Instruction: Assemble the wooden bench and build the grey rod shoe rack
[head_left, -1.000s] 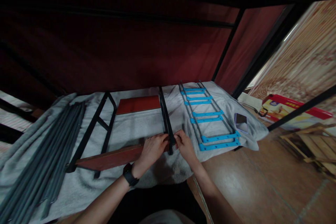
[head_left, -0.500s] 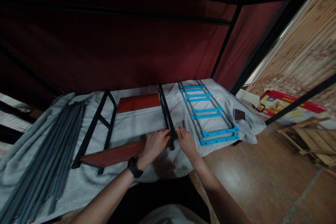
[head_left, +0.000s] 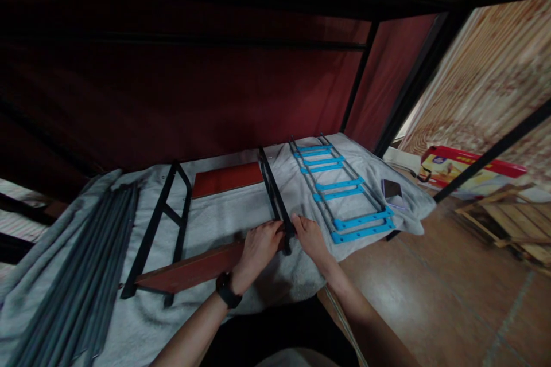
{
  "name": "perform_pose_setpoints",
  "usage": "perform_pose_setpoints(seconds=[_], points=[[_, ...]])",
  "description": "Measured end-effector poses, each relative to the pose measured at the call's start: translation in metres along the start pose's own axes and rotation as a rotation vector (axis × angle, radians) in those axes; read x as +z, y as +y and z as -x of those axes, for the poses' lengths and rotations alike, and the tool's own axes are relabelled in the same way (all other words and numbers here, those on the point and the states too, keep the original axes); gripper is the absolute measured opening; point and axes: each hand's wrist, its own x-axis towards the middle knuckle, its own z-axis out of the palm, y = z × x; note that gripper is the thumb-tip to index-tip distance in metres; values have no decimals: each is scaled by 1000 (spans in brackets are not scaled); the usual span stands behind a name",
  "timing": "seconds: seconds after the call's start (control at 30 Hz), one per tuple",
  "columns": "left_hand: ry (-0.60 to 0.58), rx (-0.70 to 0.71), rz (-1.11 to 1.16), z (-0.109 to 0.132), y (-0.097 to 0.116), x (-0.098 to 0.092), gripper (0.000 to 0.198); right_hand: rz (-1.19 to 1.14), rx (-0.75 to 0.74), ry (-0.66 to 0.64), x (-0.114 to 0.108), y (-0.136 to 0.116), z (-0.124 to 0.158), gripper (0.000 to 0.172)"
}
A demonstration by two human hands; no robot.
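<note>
The left hand point(head_left: 258, 246), with a black watch point(head_left: 227, 289) on its wrist, is curled closed over the near end of a red-brown rail point(head_left: 189, 268), right where that rail meets a black bar point(head_left: 271, 189). The right hand point(head_left: 310, 236) comes in from the other side, its fingertips bunched against the near end of the same bar. Whether they pinch the bar or only press on it cannot be told from this angle. The two hands sit close together, almost touching, with the bar between them.

The rail runs left from the hands to a second black frame point(head_left: 167, 212). A shorter red board point(head_left: 226, 179) lies between the far ends of the two black pieces. All of this rests on a grey blanket point(head_left: 215, 212) spread over a raised surface, possibly a lower bunk, though the dark surroundings make that uncertain.

On the blanket to the right lies a ladder-like rack point(head_left: 340, 189) of grey rods with bright blue crosspieces, and just beyond it a dark phone point(head_left: 391, 190). At the far left lies a bundle of long grey rods point(head_left: 86, 275).

Off to the right, on the brown floor point(head_left: 430, 298), are a red box point(head_left: 469, 169) and some wooden slats point(head_left: 516, 223).
</note>
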Motion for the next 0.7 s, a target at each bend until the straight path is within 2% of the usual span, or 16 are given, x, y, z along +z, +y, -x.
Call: perform_pose_setpoints(seconds=[0.07,0.17,0.27,0.37,0.43,0.53,0.6,0.7], points=[[1,10,9,1,0,0,26,-130,20,-21,-1,1,1,33],[1,23,25,2,0,-1,26,-268,-43,-88,-1,3,0,28],[-1,15,31,2,1,-1,25,-116,-69,-69,1,1,-2,33],[4,4,37,2,0,1,24,20,-2,-44,0,-1,-3,40],[11,10,48,3,0,1,25,-69,37,-62,-1,1,-1,38],[2,21,59,3,0,0,26,-273,-20,-109,0,6,0,29],[-11,13,58,3,1,-2,25,-237,-83,-115,1,8,-1,27],[-26,-12,55,3,3,-4,25,-63,-68,-80,2,6,-3,33]])
